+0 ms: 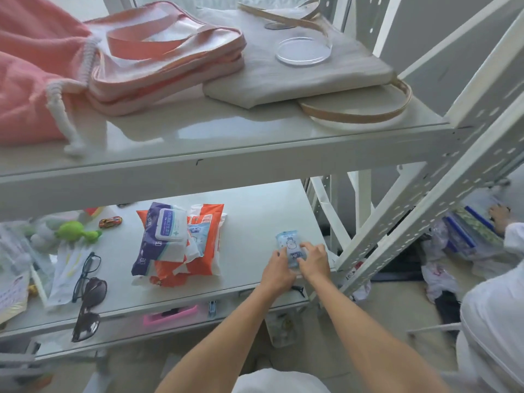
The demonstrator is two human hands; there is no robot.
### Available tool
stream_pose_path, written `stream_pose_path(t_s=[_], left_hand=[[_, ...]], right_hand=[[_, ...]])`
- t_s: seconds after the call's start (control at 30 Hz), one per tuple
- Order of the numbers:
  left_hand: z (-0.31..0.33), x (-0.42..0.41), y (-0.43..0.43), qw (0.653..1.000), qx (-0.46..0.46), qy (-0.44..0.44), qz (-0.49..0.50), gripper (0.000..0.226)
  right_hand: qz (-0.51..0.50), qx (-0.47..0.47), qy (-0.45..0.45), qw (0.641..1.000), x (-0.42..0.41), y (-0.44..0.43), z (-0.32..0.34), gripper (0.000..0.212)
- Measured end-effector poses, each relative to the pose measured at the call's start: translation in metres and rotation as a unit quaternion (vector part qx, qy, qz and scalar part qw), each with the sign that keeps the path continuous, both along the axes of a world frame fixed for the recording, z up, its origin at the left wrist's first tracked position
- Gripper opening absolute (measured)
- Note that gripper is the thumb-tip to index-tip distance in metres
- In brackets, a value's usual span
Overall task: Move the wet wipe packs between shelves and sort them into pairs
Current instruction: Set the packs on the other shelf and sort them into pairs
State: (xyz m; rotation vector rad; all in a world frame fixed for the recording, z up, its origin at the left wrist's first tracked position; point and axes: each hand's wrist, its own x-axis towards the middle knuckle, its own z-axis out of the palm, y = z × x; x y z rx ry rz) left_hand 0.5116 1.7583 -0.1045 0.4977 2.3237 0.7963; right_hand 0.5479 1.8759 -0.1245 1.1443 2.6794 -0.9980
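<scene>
Low and right of centre, both hands pinch a small blue wipe pack (289,245) on the lower shelf (249,211). Left hand (279,268) grips its left edge; right hand (313,260) its right.

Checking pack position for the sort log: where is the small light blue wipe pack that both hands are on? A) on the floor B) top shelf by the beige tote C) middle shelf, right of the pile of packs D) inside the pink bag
C: the left hand and right hand hold the small blue pack on the middle shelf, apart from the pile of packs to its left.
</scene>
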Motion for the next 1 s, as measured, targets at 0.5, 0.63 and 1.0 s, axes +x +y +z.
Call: stream_pose_path(t_s=[0.5,0.63,1.0], left_hand=[[0.018,-0.011,-0.02,0.967,-0.141,0.094,-0.188,0.058],[0.024,-0.012,-0.014,0.974,-0.111,0.141,-0.138,0.046],[-0.003,-0.008,-0.025,0.976,-0.105,0.022,-0.188,0.089]], right_hand=[[-0.014,-0.002,-0.032,0.999,-0.022,-0.019,0.016,0.029],[-0.009,0.01,-0.003,1.0,-0.022,-0.022,0.016,0.041],[0.016,0.032,0.018,0.999,-0.011,-0.027,0.012,0.04]])
